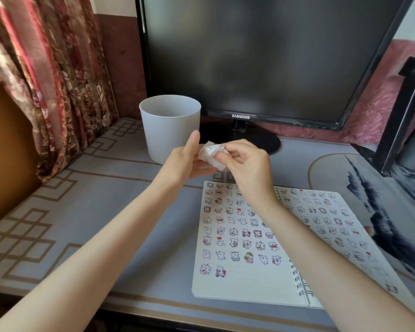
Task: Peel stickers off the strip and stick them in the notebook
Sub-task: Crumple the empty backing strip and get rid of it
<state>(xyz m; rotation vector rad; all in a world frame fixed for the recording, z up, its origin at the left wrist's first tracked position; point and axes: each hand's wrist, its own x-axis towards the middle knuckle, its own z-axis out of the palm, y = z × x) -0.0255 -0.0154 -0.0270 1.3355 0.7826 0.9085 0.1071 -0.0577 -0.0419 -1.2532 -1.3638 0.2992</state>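
Grey bin (170, 130), floral red curtain (58, 68)

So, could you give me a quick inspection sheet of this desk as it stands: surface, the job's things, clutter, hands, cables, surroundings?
Surface: grey patterned desk mat covers the desk.
Job's things: open ring notebook, both pages largely filled with rows of small stickers; crumpled white paper held above the desk, possibly the used strip.
Clutter: white bin, upright behind the hands.
Hands: left hand lies open under the paper; right hand pinches it.
Cables: nothing seen.
Surroundings: dark monitor at the back, floral curtain at the left.
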